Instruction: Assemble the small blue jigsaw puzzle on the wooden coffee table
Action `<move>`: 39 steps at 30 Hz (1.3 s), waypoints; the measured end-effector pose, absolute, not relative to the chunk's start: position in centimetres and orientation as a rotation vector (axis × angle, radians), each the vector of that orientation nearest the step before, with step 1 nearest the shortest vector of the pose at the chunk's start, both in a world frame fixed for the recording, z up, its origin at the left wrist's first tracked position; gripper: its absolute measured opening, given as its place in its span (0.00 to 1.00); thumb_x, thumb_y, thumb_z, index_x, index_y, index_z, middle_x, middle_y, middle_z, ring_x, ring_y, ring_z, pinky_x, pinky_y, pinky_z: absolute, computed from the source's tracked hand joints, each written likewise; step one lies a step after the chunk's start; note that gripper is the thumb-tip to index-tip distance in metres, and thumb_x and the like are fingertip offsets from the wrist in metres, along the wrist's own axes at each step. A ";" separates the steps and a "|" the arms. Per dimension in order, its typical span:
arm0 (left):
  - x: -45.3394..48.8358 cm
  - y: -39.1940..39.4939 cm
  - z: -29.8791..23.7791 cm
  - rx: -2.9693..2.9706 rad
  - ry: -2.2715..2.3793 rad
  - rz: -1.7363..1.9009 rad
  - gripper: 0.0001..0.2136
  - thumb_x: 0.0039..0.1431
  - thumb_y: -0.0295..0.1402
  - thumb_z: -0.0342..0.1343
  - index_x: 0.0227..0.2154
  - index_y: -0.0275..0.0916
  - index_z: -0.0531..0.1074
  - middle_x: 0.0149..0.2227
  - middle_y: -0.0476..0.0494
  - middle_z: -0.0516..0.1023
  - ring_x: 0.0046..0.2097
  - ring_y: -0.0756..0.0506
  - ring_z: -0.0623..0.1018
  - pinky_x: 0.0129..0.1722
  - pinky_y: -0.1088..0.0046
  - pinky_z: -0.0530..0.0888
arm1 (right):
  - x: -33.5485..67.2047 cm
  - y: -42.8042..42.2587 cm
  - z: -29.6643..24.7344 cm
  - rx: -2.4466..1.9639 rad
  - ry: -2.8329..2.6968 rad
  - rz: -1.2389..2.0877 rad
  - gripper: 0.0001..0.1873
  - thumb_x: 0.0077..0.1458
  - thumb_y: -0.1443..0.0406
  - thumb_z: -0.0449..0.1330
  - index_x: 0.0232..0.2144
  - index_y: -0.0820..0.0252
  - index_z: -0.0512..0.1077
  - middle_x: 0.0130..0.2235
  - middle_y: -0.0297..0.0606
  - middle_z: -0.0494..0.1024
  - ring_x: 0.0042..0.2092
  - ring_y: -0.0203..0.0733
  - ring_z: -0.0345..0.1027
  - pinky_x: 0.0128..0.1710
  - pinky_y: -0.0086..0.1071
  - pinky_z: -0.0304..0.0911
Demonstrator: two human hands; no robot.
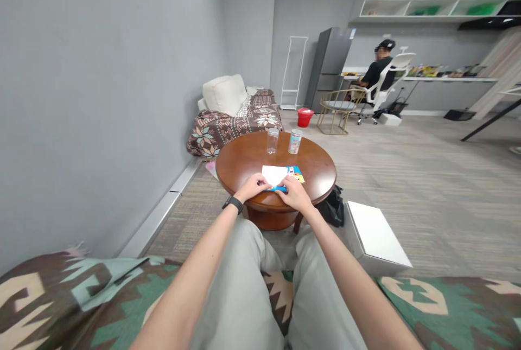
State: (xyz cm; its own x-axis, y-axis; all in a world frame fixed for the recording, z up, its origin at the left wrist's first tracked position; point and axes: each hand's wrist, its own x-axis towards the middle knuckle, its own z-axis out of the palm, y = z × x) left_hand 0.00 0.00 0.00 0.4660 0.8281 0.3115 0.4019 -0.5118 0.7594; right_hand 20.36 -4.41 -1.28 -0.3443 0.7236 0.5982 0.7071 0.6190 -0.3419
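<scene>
A round brown wooden table [244, 160] stands in front of my knees. On its near side lies a sheet of paper [274, 174], white on the folded part with a colourful print showing at the right. My left hand [254, 186], with a black watch on the wrist, presses its closed fingers on the paper's near left edge. My right hand [293, 192] pinches the near right edge, where a blue strip shows. Both hands touch the paper and almost meet. Farther back on the table stand a clear glass [272, 140] and a printed can [294, 141].
A white box [376, 236] and a black bag [331, 208] sit on the floor right of the table. A patterned sofa with a cushion [228, 116] lines the grey wall. A red bucket [305, 117], a gold chair [340, 106] and a seated person [376, 76] at a desk are far back.
</scene>
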 end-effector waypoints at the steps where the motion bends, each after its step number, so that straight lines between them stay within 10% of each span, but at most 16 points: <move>1: 0.0 0.0 -0.1 2.113 1.003 0.909 0.10 0.50 0.40 0.60 0.24 0.37 0.76 0.29 0.47 0.74 0.33 0.48 0.71 0.35 0.73 0.67 | 20.4 -4.4 -1.3 -1.126 -2.097 0.029 0.05 0.56 0.63 0.60 0.29 0.58 0.70 0.34 0.41 0.71 0.39 0.47 0.64 0.42 0.40 0.61; 39: 0.1 -0.2 -0.2 2.125 1.098 0.970 0.08 0.54 0.38 0.59 0.31 0.38 0.76 0.31 0.48 0.74 0.33 0.49 0.72 0.36 0.73 0.68 | 20.7 -3.3 -2.3 -1.167 -2.049 -0.018 0.08 0.58 0.62 0.58 0.39 0.58 0.73 0.38 0.43 0.73 0.42 0.49 0.66 0.45 0.43 0.63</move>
State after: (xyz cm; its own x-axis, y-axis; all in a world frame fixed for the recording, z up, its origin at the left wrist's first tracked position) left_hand 0.12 -0.19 -0.16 0.4050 0.8466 0.3454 0.4468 -0.5128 0.7331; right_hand 20.68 -3.26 -2.31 -0.2904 0.7291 0.6197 0.7401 0.5817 -0.3376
